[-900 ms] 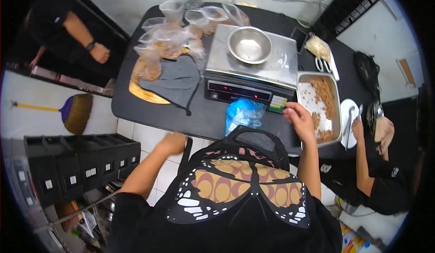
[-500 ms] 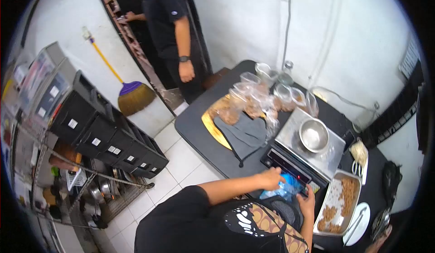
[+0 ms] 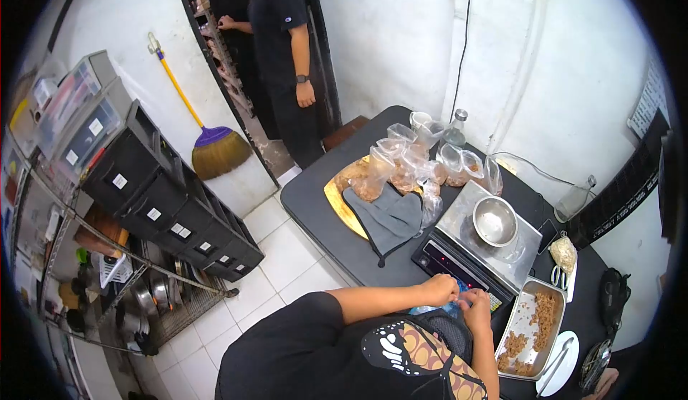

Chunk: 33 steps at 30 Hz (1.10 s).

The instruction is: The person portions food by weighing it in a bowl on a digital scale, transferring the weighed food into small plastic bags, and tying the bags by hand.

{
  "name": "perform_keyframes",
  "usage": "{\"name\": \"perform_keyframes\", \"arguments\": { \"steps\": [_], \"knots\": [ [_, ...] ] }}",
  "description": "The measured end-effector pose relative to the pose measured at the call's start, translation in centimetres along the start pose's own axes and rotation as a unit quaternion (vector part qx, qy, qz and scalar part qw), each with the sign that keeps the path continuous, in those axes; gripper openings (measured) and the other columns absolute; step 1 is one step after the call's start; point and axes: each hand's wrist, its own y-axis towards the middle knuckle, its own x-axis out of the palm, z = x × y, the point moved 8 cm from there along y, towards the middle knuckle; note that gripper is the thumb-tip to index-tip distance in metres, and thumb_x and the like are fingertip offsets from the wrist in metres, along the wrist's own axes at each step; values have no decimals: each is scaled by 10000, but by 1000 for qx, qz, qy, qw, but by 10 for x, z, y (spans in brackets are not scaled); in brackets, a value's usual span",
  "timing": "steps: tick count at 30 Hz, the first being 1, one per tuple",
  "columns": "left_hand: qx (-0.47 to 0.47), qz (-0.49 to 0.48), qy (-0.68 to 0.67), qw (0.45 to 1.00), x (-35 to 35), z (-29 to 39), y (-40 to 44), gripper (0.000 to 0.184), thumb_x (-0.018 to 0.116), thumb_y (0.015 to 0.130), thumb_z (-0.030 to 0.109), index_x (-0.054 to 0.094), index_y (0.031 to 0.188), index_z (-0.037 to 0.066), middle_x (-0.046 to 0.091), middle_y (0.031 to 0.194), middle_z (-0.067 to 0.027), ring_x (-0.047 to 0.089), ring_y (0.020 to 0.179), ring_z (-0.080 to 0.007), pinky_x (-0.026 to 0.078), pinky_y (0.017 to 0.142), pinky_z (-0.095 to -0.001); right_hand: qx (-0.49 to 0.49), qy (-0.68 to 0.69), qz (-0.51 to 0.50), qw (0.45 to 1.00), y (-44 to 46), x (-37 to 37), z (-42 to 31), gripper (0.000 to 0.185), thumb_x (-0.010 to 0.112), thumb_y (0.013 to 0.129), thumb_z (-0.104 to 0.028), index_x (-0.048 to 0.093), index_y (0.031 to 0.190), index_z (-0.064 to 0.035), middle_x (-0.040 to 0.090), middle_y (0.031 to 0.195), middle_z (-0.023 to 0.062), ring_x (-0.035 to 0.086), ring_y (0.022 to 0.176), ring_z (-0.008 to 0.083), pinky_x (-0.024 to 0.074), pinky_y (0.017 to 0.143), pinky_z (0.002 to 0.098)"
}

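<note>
Blue, filmy plastic bag [image 3: 463,285] sits between left hand [image 3: 440,289] and right hand [image 3: 476,310], fingers newly together, clamped on it. Two-handed handling seems underway.

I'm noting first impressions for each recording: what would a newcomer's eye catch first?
Probably the shiny metal bowl on the scale, with the left hand and right hand close together at blue plastic in front. Next, the tray of brown crumbly food right of the scale, then the purple-banded broom against the wall at left.
</note>
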Motion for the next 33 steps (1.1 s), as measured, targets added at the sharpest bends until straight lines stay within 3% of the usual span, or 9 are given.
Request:
{"name": "perform_keyframes", "arguments": {
  "steps": [2,7,8,11,14,17,23,30,33],
  "knots": [
    [-17,11,-46,999,-4,-4,2,138,692,715,177,663,729,43,624,749,-137,612,761,-315,477,720,-397,-4,-14,14,1000,2,-2,1,130,701,687,-101,697,807,-50,629,880,113,550,885,299,428,807,390],
    [-49,-13,-97,994,-10,-3,-3,143,699,713,150,653,770,27,613,749,-127,614,757,-303,485,713,-385,-45,-14,66,997,4,-14,-10,68,679,704,-93,700,763,-67,640,837,95,559,833,276,427,770,382],
    [-36,15,-78,996,-15,1,-4,211,707,705,139,638,878,41,604,817,-118,602,846,-298,480,747,-380,-46,-9,64,997,5,-15,-11,67,680,704,-93,701,762,-68,641,835,94,558,829,274,427,766,379],
    [-19,142,-104,984,-34,8,-8,296,712,699,137,612,967,60,589,904,-122,567,941,-304,464,802,-384,-57,-2,58,997,8,-18,-18,58,683,702,-91,701,752,-69,639,822,93,560,820,270,425,762,368],
    [1,125,-55,991,-32,7,-1,310,712,702,151,616,984,66,586,956,-129,544,979,-311,442,854,-390,-68,10,41,997,13,-18,-19,63,688,697,-96,702,753,-71,633,799,97,566,803,270,428,755,367],
    [-28,12,-33,999,-13,-6,6,329,716,692,162,624,994,73,590,962,-132,548,957,-315,434,869,-401,-82,23,21,996,19,-7,-5,92,691,679,-102,699,768,-75,626,789,98,569,811,283,426,760,397],
    [-15,69,-48,996,-35,-30,-11,271,702,685,168,645,933,75,605,927,-138,565,914,-324,445,837,-408,-72,27,5,997,18,-9,3,179,706,689,-140,680,841,-48,634,883,139,578,850,322,445,779,398],
    [-206,143,-40,967,-83,-103,-68,184,667,749,116,648,923,60,598,921,-125,587,875,-303,469,800,-371,-22,45,-9,999,22,-9,14,228,720,673,-127,685,880,-36,641,889,132,589,854,300,453,797,374],
    [-223,188,30,956,-106,-118,-72,162,664,746,97,650,901,53,593,907,-123,580,855,-305,469,782,-373,-13,61,2,998,21,-11,13,230,720,674,-126,683,881,-33,641,891,135,589,857,300,455,795,371]
  ]
}}
